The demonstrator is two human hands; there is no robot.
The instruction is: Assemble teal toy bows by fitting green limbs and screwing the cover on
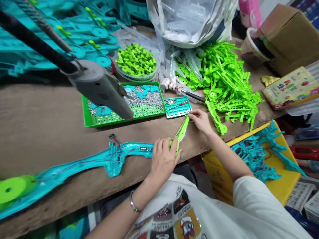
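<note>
A long turquoise plastic shell [92, 161] with thin wires inside lies along the table, with a round green disc [12, 189] at its left end. My left hand [163, 157] lies over the shell's right end, its fingers closed on the lower part of a bright green plastic piece [183, 130]. The fingers cover where this piece meets the shell. Farther up, my right hand [201, 121] pinches the narrow upper tip of the same green piece between thumb and fingertips. Just beyond that tip sits a small turquoise tray [178, 113] with little metal parts and a thin tool.
A green basket [112, 124] holds screws and turquoise bits. A grey electric screwdriver-like tool [99, 88] hangs over it. Behind are a bowl of green parts [136, 61] and a white bag [159, 30]. Green pieces [226, 83] heap at right, above a yellow bin [286, 179].
</note>
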